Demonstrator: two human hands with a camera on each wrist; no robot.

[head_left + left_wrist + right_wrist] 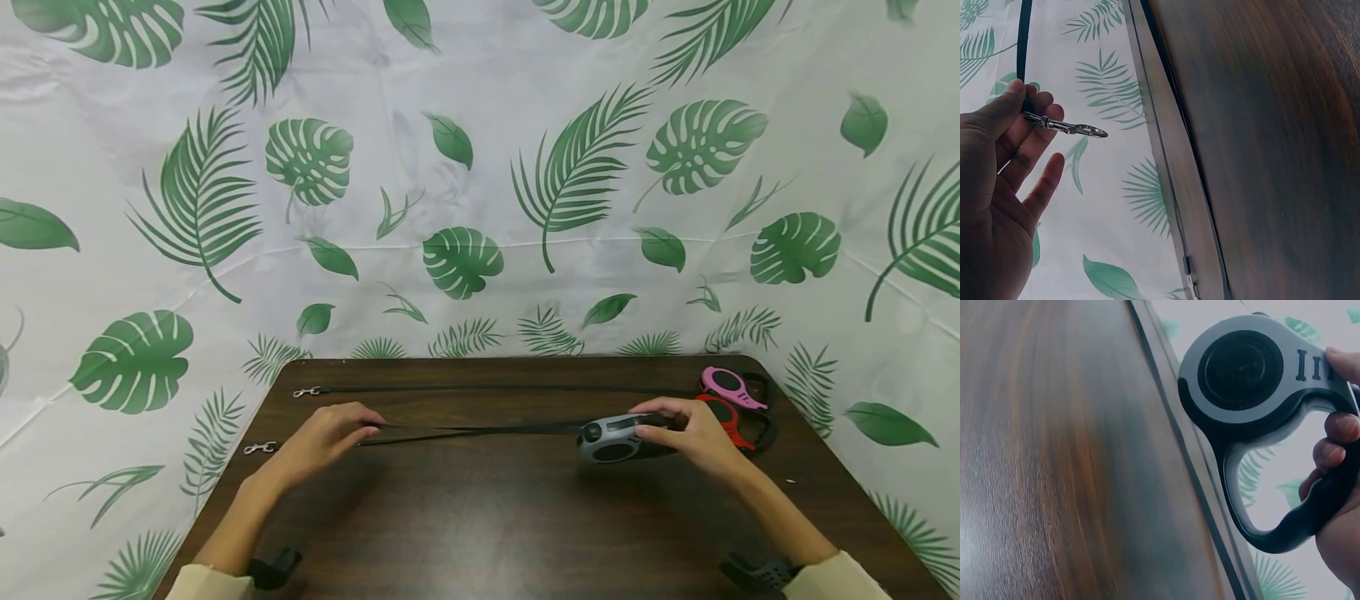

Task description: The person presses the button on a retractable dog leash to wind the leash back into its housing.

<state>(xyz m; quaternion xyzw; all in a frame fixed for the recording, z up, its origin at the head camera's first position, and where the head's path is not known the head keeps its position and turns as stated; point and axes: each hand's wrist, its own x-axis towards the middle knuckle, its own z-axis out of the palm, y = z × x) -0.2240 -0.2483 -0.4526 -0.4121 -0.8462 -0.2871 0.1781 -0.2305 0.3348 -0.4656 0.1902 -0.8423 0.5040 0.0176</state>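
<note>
My right hand (pixel 697 433) grips the black handle of a grey retractable dog leash (pixel 1241 369), its round casing facing the right wrist view. A thin black strap (pixel 540 428) runs out from that casing to the left. At its far end my left hand (pixel 324 437) pinches the strap between thumb and fingers, beside a silver snap clip (pixel 1066 125). Beyond my right hand lie a red retractable leash (pixel 723 410), partly covered by the hand, and a pink one (pixel 726 382).
Two more black straps lie stretched across the brown table (pixel 480 517). A rear clip (pixel 306 392) and a nearer clip (pixel 259 447) end them at the left. Behind the table hangs a white cloth (pixel 480 192) with green leaves.
</note>
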